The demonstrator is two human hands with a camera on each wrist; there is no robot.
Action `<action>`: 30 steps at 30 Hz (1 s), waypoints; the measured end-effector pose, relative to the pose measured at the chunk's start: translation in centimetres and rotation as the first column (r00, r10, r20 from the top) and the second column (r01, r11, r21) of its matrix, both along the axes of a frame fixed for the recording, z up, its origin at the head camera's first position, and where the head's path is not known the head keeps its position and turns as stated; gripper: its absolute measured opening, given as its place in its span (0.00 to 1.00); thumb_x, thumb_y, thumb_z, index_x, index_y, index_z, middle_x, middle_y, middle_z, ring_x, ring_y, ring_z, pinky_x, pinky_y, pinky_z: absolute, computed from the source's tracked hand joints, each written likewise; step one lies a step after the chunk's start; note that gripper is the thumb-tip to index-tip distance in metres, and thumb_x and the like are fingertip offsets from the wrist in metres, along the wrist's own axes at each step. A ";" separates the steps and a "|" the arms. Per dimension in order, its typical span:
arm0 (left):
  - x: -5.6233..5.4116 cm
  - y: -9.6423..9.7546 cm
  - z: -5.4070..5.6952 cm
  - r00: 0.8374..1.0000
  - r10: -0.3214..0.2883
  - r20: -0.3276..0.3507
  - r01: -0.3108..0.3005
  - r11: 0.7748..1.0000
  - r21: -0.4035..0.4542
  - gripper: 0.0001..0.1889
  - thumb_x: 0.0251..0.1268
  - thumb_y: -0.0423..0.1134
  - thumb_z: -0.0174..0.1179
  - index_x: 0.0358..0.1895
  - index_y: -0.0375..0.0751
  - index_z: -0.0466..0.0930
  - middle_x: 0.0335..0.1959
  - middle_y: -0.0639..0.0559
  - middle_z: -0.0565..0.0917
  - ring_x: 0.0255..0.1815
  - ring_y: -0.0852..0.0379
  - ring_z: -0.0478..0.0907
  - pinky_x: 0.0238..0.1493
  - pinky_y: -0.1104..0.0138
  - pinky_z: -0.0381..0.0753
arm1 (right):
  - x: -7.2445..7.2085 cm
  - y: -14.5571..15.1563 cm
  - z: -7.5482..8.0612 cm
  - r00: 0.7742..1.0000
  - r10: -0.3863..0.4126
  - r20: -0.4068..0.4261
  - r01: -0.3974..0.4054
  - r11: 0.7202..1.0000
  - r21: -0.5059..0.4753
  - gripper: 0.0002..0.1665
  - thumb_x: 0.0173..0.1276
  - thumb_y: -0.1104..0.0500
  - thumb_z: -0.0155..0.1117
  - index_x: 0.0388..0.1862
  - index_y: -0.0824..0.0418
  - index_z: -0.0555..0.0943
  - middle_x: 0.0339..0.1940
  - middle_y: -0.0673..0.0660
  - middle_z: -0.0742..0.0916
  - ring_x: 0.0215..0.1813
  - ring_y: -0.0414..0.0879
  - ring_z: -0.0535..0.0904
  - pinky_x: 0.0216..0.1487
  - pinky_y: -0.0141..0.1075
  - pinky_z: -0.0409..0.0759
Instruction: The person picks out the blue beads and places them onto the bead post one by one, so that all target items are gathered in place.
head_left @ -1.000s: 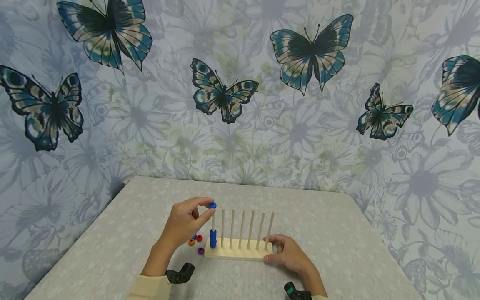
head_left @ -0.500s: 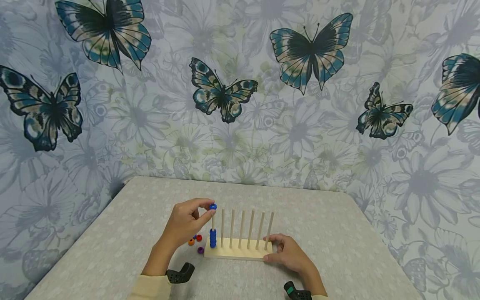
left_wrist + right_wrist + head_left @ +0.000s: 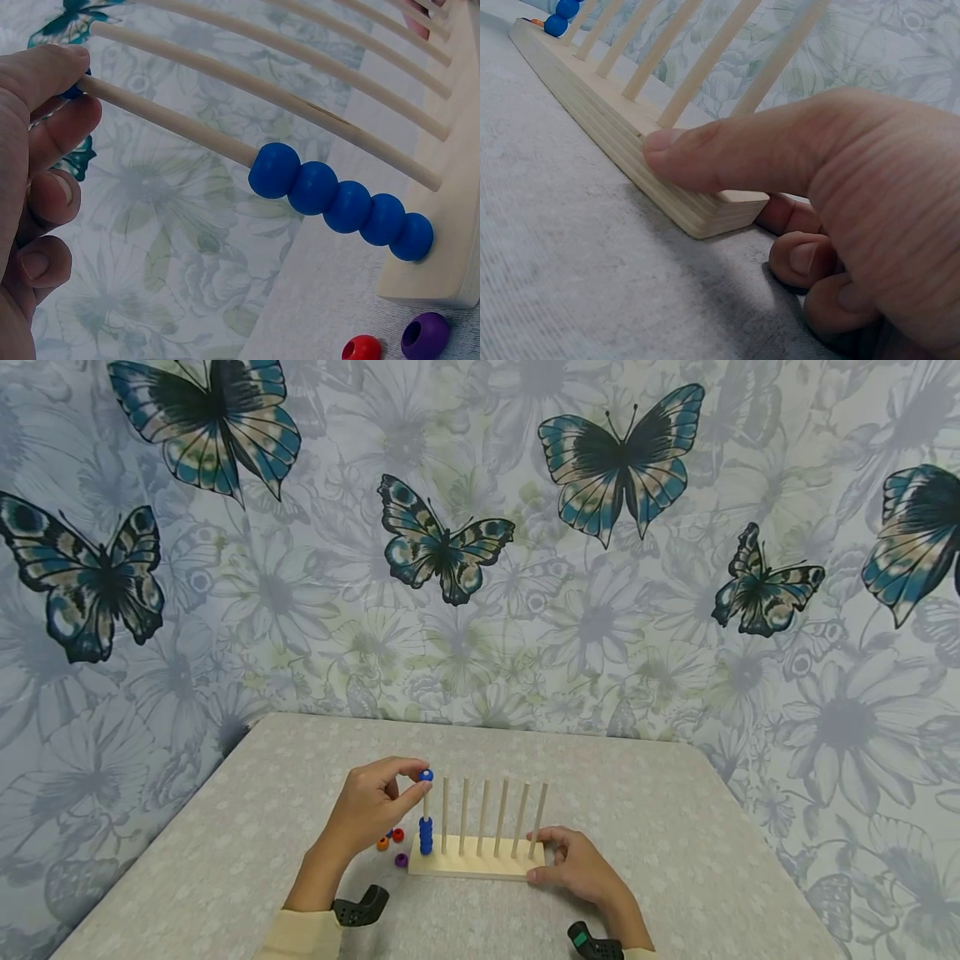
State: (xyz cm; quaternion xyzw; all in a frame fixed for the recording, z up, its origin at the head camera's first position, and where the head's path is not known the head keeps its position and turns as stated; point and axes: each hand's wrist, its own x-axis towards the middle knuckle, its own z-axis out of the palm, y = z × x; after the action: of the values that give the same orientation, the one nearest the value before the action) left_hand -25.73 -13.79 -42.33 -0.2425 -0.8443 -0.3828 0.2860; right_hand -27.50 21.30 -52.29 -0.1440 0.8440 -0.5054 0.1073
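Note:
My left hand (image 3: 375,797) pinches a blue bead (image 3: 426,775) between thumb and index finger at the tip of the leftmost peg. In the left wrist view that bead (image 3: 73,92) is mostly hidden by the fingers. Lower on the same peg, several blue beads (image 3: 347,206) sit stacked down at the base. The wooden peg stand (image 3: 476,860) lies lengthwise on the table, its other upright pegs bare. At its right end my right hand (image 3: 581,866) grips the base, thumb (image 3: 697,154) along the front edge and fingers behind.
Left of the stand lie loose beads: a purple one (image 3: 402,861), a red one (image 3: 398,835), an orange one (image 3: 383,843) and a partly hidden blue one. A pale patterned cloth (image 3: 675,827) covers the table, which meets a butterfly-patterned wall (image 3: 480,668) at the back.
The pinched blue bead has come down slightly onto the tip of the leftmost peg, the left fingers moving with it. My right hand keeps its grip on the base.

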 end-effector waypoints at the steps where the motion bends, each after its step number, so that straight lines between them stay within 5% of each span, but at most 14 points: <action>1: 0.0 0.0 0.0 1.000 -0.002 0.002 0.002 1.000 0.000 0.12 0.62 0.43 0.71 0.48 0.56 0.86 0.37 0.65 0.85 0.15 0.70 0.62 0.16 0.73 0.65 | 0.0 0.0 0.0 1.000 -0.002 -0.003 0.002 1.000 0.004 0.35 0.47 0.53 0.84 0.56 0.58 0.84 0.26 0.51 0.74 0.23 0.40 0.63 0.21 0.29 0.63; 13: -0.4 -0.6 -0.1 0.999 -0.023 -0.024 0.023 1.000 -0.002 0.12 0.62 0.43 0.71 0.48 0.57 0.85 0.42 0.60 0.87 0.15 0.70 0.63 0.16 0.72 0.66 | 0.0 -0.1 -0.1 1.000 -0.022 -0.001 0.022 1.000 0.014 0.36 0.46 0.53 0.84 0.57 0.57 0.84 0.31 0.53 0.81 0.25 0.41 0.64 0.22 0.30 0.64; 24: 0.0 -2.3 -0.7 0.995 0.101 0.021 -0.102 0.995 0.012 0.08 0.67 0.44 0.67 0.47 0.57 0.86 0.42 0.63 0.86 0.15 0.67 0.64 0.18 0.71 0.68 | 0.1 0.0 0.2 1.000 -0.029 -0.002 0.029 0.999 0.019 0.36 0.47 0.53 0.84 0.57 0.57 0.84 0.43 0.53 0.87 0.25 0.40 0.65 0.23 0.30 0.64; 30: 0.3 -3.4 -2.2 0.988 0.150 0.041 -0.149 0.989 -0.027 0.08 0.66 0.43 0.68 0.47 0.54 0.86 0.37 0.62 0.85 0.16 0.68 0.63 0.18 0.72 0.68 | -0.1 0.2 0.2 1.000 -0.023 0.001 0.023 0.999 0.031 0.36 0.48 0.51 0.84 0.57 0.55 0.84 0.35 0.53 0.83 0.25 0.40 0.65 0.23 0.30 0.64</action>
State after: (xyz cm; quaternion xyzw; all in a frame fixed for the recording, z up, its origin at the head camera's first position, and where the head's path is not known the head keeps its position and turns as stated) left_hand -25.38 -17.16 -44.50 -0.1738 -0.8705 -0.3554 0.2929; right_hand -27.57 21.50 -52.05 -0.1323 0.8531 -0.4938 0.1041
